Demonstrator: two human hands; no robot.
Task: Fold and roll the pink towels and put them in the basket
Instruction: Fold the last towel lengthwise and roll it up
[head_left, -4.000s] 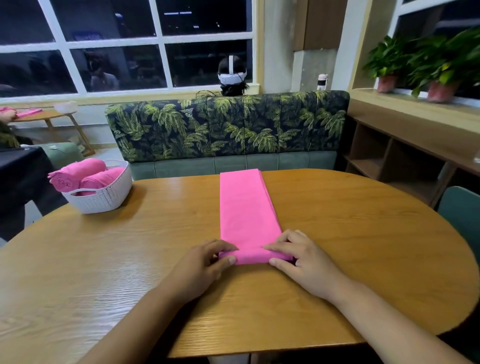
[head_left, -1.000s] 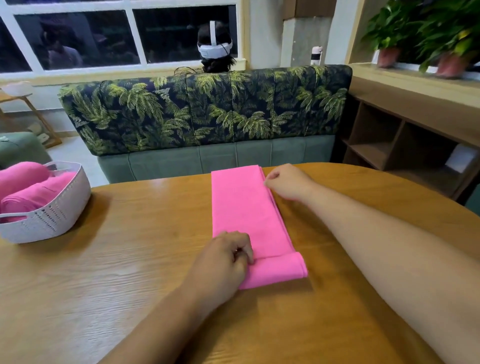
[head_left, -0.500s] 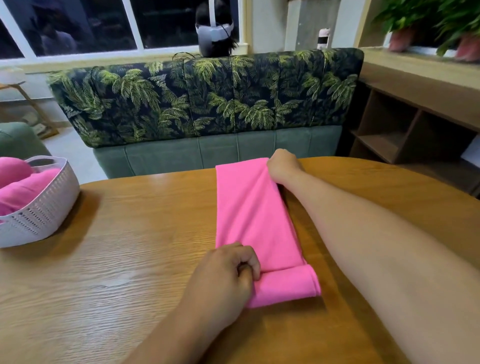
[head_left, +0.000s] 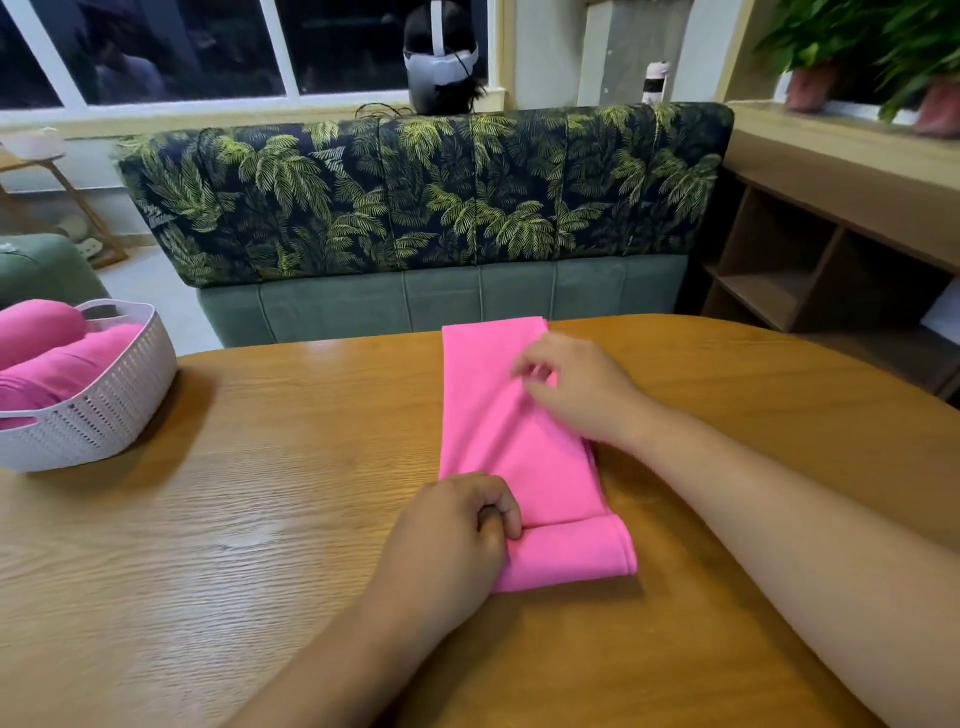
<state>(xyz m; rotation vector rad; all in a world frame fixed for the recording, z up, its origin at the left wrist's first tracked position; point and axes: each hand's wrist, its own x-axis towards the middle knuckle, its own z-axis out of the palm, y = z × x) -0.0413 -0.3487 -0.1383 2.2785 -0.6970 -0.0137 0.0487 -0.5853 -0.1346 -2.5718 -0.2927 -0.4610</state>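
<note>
Head | left hand (head_left: 451, 532) grips towel (head_left: 540, 475) roll end | right hand (head_left: 579, 392) loose-fingered over towel (blurred)

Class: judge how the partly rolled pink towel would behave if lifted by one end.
Probably floppy: the pink towel creases beside the right hand. Its rolled end would likely unroll once the left hand lets go. Likely light, being thin cloth.

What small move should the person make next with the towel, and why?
Probably bring the right hand down to the roll's free right end. The left hand grips only the left end, and most of the pink towel lies unrolled, so both hands would roll it evenly.
</note>
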